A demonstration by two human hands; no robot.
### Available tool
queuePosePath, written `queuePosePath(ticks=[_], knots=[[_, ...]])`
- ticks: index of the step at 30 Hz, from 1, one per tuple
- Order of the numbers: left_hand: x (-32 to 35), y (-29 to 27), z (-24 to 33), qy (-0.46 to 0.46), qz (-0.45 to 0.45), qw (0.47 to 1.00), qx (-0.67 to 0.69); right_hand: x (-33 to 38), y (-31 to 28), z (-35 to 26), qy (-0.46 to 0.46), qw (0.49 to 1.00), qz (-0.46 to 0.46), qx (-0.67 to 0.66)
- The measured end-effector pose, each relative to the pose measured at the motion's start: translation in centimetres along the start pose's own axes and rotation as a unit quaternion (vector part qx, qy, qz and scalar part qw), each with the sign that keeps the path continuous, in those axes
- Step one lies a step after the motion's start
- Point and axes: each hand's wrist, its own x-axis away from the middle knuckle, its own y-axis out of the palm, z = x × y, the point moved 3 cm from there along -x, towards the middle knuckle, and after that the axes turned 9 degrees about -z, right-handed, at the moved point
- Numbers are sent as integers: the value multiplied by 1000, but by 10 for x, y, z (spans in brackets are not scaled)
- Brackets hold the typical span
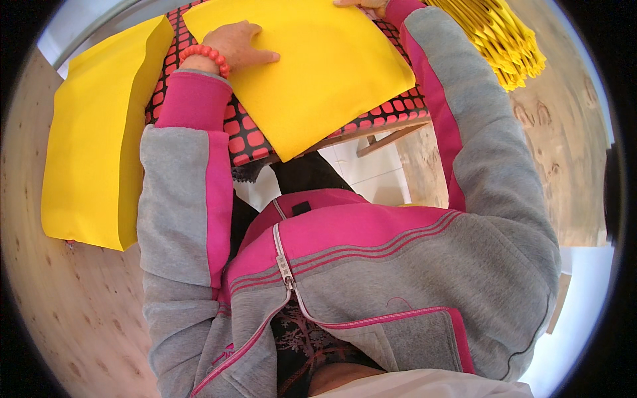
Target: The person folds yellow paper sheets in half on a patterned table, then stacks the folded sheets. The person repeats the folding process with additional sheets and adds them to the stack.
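A flat yellow piece of felt-like fabric lies over a red-and-black patterned table cover, one corner hanging past the near edge. My left hand, with a coral bead bracelet at the wrist, rests on the fabric's left side. Its fingers are apart and the thumb is stretched out. At the top rim of the view, my right hand is at the fabric's far edge. Its thumb lies extended along the yellow surface, and the other fingers are mostly cut off by the picture's edge.
A thick yellow block-like stack stands left of the table on a wooden surface. Several folded yellow pieces are heaped at the right, on another wooden surface. Under the table, a wooden rail and white floor tiles show.
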Motion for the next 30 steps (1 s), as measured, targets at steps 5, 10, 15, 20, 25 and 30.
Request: queuePosePath(ticks=[5,10,15,20,25,30], knots=[[2,2,-2,8,17,1000,-3,-18,-10,4,10,992,29,124],[5,-1,-1,-34,30,998,-33,-32,1,11,-38,998,-9,52],[9,-5,1,-55,101,992,-55,-22,-4,25,21,992,74,-96],[33,-9,-2,-57,225,973,-14,9,21,40,-36,970,108,-214],[90,-4,29,-82,290,953,9,61,91,41,-136,952,44,-272],[129,13,130,1,336,941,-47,102,142,46,-118,937,29,-329]])
